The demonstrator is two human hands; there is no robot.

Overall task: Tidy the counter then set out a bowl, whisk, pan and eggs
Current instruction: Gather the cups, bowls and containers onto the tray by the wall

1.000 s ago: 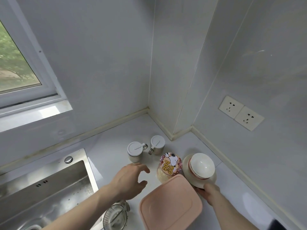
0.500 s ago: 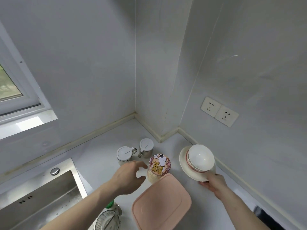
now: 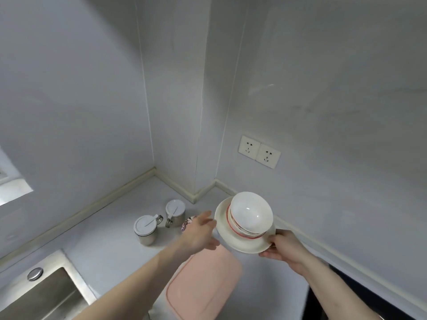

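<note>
My right hand [image 3: 280, 247] grips the rim of a cream plate [image 3: 245, 240] and holds it tilted above the counter. On the plate sits a stack of bowls, the top one a white bowl [image 3: 250, 211] over a red-rimmed one. My left hand [image 3: 199, 232] reaches toward the plate's left edge with fingers straight, touching or nearly touching it. A jar with a cartoon lid [image 3: 187, 224] is mostly hidden behind my left hand.
A pink plastic lid [image 3: 203, 289] lies on the counter below the hands. Two steel seasoning pots with white lids [image 3: 146, 229] [image 3: 175, 212] stand near the corner. A steel sink [image 3: 39, 294] is at lower left. Wall sockets [image 3: 260, 151] are on the right wall.
My right hand has lifted the plate with the bowls off the counter and tilted it. My left hand has moved right, from the jar toward the plate's edge. The view has swung right.
</note>
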